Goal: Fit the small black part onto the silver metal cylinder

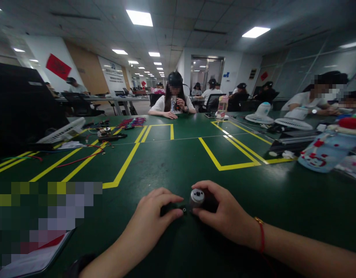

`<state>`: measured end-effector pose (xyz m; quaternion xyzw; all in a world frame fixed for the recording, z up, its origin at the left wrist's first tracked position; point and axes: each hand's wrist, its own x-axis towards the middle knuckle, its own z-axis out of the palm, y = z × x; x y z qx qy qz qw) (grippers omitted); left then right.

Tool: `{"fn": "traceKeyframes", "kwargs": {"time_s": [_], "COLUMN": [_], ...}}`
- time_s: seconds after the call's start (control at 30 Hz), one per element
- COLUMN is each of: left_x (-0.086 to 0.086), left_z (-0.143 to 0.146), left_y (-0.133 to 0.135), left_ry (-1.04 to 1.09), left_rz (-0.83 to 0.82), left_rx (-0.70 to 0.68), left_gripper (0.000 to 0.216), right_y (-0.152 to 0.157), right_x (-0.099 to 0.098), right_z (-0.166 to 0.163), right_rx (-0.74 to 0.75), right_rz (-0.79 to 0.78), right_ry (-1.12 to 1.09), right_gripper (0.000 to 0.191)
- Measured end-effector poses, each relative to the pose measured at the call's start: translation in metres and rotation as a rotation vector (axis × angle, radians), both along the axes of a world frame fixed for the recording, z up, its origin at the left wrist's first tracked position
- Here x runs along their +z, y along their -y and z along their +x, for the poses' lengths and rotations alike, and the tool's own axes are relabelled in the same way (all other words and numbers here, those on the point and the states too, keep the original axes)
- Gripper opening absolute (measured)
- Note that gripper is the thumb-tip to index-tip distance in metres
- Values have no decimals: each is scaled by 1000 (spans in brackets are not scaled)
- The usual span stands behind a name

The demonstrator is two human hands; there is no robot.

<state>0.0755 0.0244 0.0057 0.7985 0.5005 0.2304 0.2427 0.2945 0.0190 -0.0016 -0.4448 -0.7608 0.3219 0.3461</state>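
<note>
A silver cylinder (197,197), holes in its top, is upright toward the near edge of the desk (166,166), beside a tiny ring (184,209).

The table (163,166) is deep green, ruled with yellow stripes (127,162) in boxy outlines; against it the metal cylinder (197,200) shows silver-grey, its top dotted dark. I see a red bracelet (262,234) touched with gold, a pale blue flask (328,148) patterned in red, and a pinkish bottle (222,107).

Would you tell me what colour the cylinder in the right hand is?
The cylinder is silvery grey, best seen in the head view.
</note>
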Motion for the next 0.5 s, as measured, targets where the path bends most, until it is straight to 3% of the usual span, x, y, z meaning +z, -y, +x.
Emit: {"fn": "traceKeyframes", "kwargs": {"time_s": [0.13, 0.27, 0.37, 0.5], "left_x": [2, -2, -4, -4], "left_z": [-28, -55, -58, -54], "left_y": [8, 17, 20, 21], "left_ry": [76, 131, 156, 141], "left_rz": [-49, -105, -118, -97], "left_rx": [56, 168, 220, 218], "left_gripper": [21, 21, 22, 19], "right_y": [-8, -18, -18, -12], "right_x": [10, 3, -7, -14], "right_z": [45, 133, 193, 228], "right_rx": [-182, -530, -735, -794], "right_rz": [-36, 34, 113, 153], "right_ry": [-31, 175, 312, 430], "right_gripper": [53, 61, 65, 62]}}
